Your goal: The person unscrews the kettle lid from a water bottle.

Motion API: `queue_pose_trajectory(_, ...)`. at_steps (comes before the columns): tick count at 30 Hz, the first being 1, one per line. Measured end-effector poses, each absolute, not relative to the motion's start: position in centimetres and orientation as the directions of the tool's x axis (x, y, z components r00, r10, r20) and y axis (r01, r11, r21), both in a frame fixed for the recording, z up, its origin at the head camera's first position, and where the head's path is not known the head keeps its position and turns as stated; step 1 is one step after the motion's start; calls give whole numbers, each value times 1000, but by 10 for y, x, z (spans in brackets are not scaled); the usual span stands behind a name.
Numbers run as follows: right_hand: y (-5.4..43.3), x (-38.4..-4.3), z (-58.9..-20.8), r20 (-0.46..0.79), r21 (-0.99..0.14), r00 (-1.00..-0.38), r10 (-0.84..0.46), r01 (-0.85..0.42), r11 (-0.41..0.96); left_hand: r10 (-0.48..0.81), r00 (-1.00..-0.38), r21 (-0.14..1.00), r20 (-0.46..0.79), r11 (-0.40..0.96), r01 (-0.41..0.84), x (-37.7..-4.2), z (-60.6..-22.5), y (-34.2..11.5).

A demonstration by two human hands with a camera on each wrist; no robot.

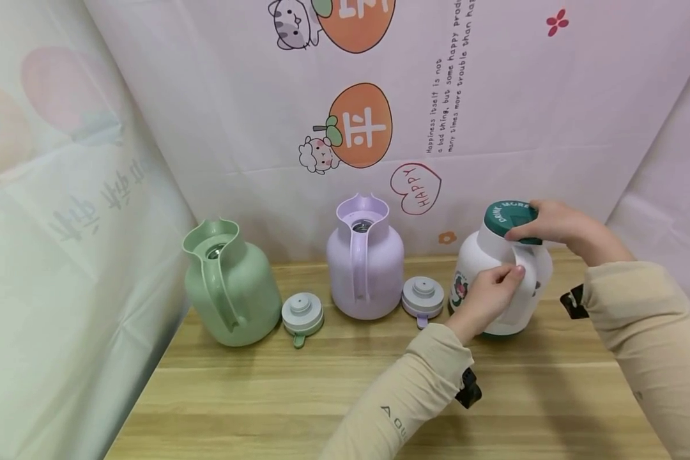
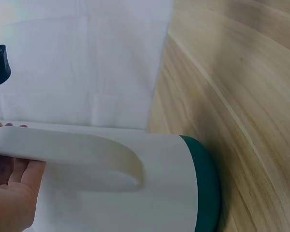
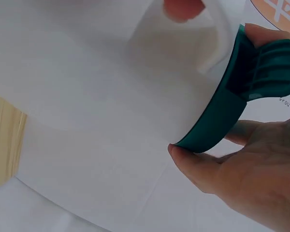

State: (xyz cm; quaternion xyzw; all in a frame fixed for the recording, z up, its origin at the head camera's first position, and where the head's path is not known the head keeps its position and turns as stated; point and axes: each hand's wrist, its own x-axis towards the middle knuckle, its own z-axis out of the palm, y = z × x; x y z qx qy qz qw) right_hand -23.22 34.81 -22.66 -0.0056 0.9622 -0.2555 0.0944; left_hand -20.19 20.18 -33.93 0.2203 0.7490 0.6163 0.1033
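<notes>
At the right end of the table stands a white thermos jug with a green base and printed pictures. Its dark green lid, lettered "DRINK MORE", sits on the top. My left hand grips the jug's white handle, fingers curled round it in the left wrist view. From above, my right hand holds the lid by its rim, thumb on one side and fingers on the other. The right wrist view shows the lid's ribbed lever between thumb and fingers.
Left of the white jug stand a lilac jug and a green jug, both with uncovered mouths. A grey stopper with a lilac tab and another with a green tab lie beside them. A printed cloth hangs behind.
</notes>
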Motion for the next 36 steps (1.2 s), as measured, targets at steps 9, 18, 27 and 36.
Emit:
queue_pose_trajectory(9,350,-229,-228,-140,-450,-989,-54,15,893,502,-846,941,181,162,297,-204,-339,199)
queue_pose_trajectory(18,354,-230,-229,-149,-474,-985,-88,-7,880,516,-842,949,159,156,275,-202,-338,202)
queue_pose_trajectory(27,365,-233,-229,-168,-500,-976,-137,-36,865,495,-855,944,154,181,275,-201,-336,206)
queue_pose_trajectory(36,375,-237,-231,-202,-661,-962,-186,-6,750,500,-852,932,154,214,293,-204,-336,205)
